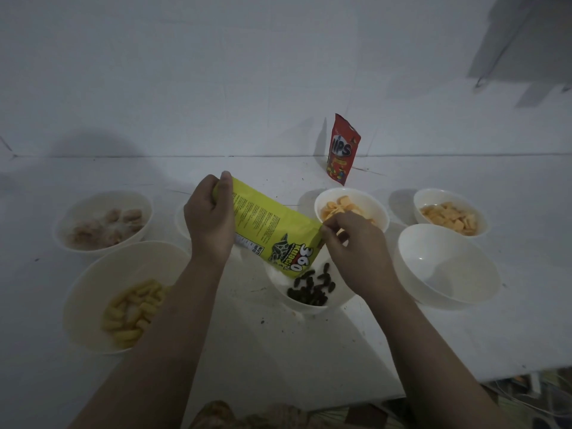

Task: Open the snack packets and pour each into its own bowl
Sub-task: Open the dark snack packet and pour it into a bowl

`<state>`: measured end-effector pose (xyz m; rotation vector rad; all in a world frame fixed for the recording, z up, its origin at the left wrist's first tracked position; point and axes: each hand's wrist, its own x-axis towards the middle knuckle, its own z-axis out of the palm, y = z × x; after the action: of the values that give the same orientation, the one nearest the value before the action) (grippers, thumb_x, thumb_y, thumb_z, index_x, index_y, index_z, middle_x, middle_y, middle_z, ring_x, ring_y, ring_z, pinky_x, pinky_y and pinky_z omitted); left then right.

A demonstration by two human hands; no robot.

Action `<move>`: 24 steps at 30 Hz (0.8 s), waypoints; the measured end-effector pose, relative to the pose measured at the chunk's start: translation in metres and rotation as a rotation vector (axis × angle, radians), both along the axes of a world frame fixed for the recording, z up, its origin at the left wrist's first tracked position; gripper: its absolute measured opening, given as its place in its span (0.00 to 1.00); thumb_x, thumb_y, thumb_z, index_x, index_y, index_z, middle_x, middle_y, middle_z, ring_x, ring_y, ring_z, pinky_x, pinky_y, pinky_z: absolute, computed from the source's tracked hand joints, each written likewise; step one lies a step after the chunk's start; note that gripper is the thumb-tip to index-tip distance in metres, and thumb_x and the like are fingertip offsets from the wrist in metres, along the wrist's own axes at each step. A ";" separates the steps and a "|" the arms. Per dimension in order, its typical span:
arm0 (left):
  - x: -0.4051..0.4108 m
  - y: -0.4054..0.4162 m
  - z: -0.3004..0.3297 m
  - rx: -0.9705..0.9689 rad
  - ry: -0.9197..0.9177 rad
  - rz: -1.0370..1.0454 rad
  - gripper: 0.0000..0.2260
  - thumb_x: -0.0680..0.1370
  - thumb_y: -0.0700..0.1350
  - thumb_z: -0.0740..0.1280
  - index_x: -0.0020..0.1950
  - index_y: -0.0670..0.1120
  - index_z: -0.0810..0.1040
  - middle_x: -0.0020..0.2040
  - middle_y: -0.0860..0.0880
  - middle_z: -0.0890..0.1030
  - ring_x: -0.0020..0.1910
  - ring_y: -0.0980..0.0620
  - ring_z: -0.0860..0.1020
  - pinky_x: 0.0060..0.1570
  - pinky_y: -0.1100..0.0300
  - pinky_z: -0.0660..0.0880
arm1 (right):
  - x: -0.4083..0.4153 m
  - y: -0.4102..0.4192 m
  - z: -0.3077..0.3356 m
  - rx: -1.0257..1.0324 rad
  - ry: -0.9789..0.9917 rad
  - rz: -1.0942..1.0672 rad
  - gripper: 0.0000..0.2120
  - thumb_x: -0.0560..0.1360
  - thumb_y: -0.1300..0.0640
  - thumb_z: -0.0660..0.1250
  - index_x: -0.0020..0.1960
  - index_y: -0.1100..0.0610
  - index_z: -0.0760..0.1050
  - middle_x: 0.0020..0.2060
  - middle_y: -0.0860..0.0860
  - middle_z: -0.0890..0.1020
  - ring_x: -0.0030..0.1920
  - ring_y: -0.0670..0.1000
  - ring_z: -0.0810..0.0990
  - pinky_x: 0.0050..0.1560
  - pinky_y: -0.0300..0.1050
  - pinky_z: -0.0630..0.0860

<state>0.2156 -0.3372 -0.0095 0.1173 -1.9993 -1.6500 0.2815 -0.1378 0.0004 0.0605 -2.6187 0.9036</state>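
A yellow seed packet hangs tilted, its open mouth down over a white bowl that holds dark seeds. My left hand grips the packet's raised bottom end. My right hand pinches the packet's lower right corner near the mouth. A red snack packet stands upright against the wall behind. An empty white bowl sits at the right.
Other white bowls hold snacks: yellow puffs front left, brownish pieces back left, orange chips behind my right hand, orange crackers far right. Another bowl shows partly behind my left hand. The table edge runs front right.
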 end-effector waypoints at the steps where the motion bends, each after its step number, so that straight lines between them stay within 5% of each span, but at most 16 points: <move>1: 0.000 0.000 0.001 0.001 0.000 -0.003 0.21 0.82 0.50 0.60 0.32 0.49 0.57 0.28 0.52 0.59 0.28 0.56 0.58 0.29 0.59 0.57 | 0.000 0.000 -0.001 0.000 0.023 -0.002 0.05 0.78 0.59 0.66 0.43 0.54 0.77 0.41 0.46 0.79 0.39 0.46 0.75 0.38 0.26 0.65; 8: 0.001 0.004 0.005 0.000 0.029 -0.006 0.21 0.82 0.47 0.60 0.32 0.48 0.57 0.28 0.52 0.59 0.26 0.58 0.59 0.27 0.64 0.57 | -0.001 0.005 -0.004 0.024 0.108 -0.007 0.03 0.76 0.61 0.69 0.44 0.56 0.81 0.40 0.46 0.79 0.39 0.46 0.74 0.38 0.33 0.66; 24: 0.000 0.003 0.008 -0.106 0.052 0.004 0.21 0.82 0.48 0.61 0.31 0.50 0.57 0.27 0.52 0.59 0.25 0.58 0.60 0.27 0.65 0.57 | 0.002 0.006 -0.009 -0.022 0.061 -0.001 0.06 0.77 0.60 0.68 0.42 0.55 0.77 0.38 0.45 0.76 0.38 0.37 0.72 0.41 0.26 0.66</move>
<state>0.2151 -0.3346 -0.0017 0.0388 -2.0408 -1.5258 0.2836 -0.1315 -0.0088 0.0794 -2.5521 0.9156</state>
